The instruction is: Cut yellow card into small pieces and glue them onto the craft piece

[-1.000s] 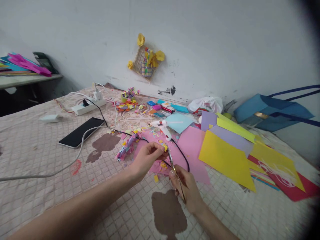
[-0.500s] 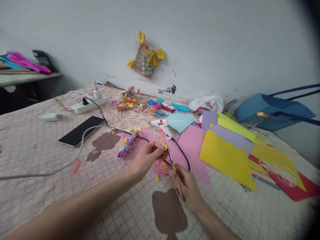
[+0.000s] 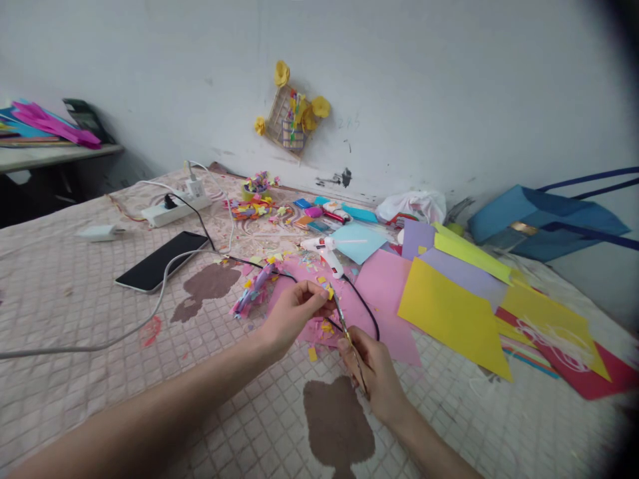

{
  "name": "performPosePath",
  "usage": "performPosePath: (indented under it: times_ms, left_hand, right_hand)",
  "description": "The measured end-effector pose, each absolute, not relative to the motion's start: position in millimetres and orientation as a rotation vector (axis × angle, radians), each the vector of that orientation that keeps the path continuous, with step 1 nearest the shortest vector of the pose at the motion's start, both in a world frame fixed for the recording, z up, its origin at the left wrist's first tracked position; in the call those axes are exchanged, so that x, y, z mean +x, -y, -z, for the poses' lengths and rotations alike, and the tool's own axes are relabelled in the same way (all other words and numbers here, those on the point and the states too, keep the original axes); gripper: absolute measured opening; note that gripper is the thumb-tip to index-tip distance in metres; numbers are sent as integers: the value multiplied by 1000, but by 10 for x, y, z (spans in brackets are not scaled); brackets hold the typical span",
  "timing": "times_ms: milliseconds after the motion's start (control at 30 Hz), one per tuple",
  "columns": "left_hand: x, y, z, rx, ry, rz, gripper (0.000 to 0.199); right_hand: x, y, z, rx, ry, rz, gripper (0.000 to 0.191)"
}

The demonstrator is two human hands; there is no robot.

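Between the fingertips of my left hand (image 3: 298,310) is a small yellow paper piece (image 3: 330,292). My right hand (image 3: 370,369) is closed on a pair of scissors (image 3: 353,349), whose blades point up and away, their tips beside the yellow piece. Beneath both hands lies pink paper (image 3: 292,271) strewn with tiny paper scraps. Just beyond the hands a white glue gun (image 3: 325,253) rests on its side. Left of my left hand lies a bundle of fringed coloured paper (image 3: 254,290). A yellow scrap (image 3: 312,354) sits on the cloth near my right hand.
A phone (image 3: 162,261), a power strip (image 3: 176,209) and cables occupy the left. Yellow sheets (image 3: 452,313), purple and red paper and a blue bag (image 3: 519,219) lie to the right. A flower pot (image 3: 255,191) of paper stands at the back.
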State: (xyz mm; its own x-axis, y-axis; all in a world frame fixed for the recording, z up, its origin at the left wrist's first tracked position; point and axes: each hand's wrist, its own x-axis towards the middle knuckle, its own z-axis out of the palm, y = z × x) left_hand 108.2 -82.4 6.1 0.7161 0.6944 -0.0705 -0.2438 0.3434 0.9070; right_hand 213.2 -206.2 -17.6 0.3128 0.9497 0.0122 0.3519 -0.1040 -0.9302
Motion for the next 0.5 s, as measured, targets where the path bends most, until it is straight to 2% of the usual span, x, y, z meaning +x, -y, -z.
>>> performPosePath:
  times_ms: [500]
  left_hand:
    - [1084, 814, -68, 1072, -490, -632, 17]
  right_hand:
    - [2125, 2064, 185, -1621, 1132, -894, 30]
